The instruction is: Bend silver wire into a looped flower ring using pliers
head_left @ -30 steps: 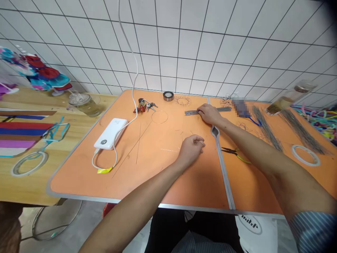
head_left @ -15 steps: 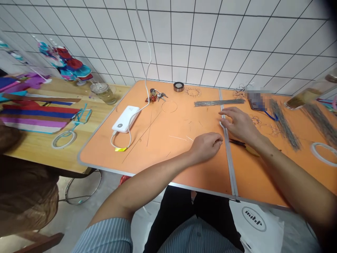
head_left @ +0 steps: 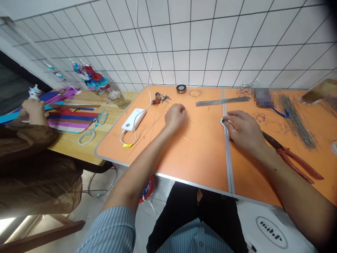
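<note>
My left hand [head_left: 176, 117] is closed over the orange table [head_left: 205, 154], near the keys; anything in its fingers is too small to make out. My right hand [head_left: 243, 130] is closed at the table's metal seam, thumb and fingers around a small white ring [head_left: 222, 122] that looks like a tape roll. Red-handled pliers [head_left: 295, 160] lie beside my right forearm, their jaws partly hidden by the wrist. Beyond my hands lies a bundle of straight wires [head_left: 222, 101]. Short bits of wire are scattered between the hands.
A white power bank [head_left: 133, 119] with a cable, keys [head_left: 161, 98] and a dark tape roll [head_left: 181, 89] lie on the table. Another wire bundle [head_left: 298, 123] is at right. On the wooden table are coloured strips [head_left: 73, 121] and a glass [head_left: 117, 99]; another person's hand [head_left: 34, 107] is there.
My left hand has moved away from my right hand, up and left towards the keys. My right hand stays near the seam. The red-handled pliers and the other person's hand now show.
</note>
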A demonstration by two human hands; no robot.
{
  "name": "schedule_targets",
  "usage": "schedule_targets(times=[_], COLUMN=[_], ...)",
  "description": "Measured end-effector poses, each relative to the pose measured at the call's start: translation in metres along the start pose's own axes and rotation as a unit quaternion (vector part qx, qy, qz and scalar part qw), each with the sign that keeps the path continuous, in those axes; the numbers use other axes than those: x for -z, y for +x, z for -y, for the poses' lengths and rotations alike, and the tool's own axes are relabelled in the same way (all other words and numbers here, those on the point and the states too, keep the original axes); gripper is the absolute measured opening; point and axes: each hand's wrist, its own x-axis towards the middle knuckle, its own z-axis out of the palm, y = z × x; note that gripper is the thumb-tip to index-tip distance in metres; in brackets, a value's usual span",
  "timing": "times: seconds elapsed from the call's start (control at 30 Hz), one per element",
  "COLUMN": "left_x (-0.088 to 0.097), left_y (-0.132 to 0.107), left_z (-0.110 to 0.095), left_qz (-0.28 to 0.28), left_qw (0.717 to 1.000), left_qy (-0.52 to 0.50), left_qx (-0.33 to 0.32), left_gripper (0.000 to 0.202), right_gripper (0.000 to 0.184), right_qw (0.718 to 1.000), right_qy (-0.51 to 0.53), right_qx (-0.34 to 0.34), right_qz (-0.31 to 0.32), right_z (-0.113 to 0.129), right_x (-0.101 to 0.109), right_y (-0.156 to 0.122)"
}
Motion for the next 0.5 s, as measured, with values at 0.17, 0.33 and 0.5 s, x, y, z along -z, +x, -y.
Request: schedule_targets(times=[0.17, 0.33, 0.5], left_x=[0.008, 0.005, 0.010], left_y=[0.047, 0.055, 0.051], left_z=[0.029, 0.035, 0.034], left_qz=[0.017, 0.059, 0.032], left_qw=[0.991, 0.987, 0.994], left_qy=[0.104, 0.118, 0.089], left_qx=[0.077, 0.088, 0.060], left_gripper=[0.014, 0.003, 0.015], right_gripper=[0.033, 0.034, 0.035], right_qw=[0.999, 0.999, 0.999], right_qy=[-0.030, -0.045, -0.033], right_qx=[0.009, 0.006, 0.001], right_qz=[0.012, 0.019, 0.026], right_z=[0.005, 0.004, 0.002], right_x=[-0.001, -0.006, -0.006], right_y=[-0.001, -0.002, -0.002])
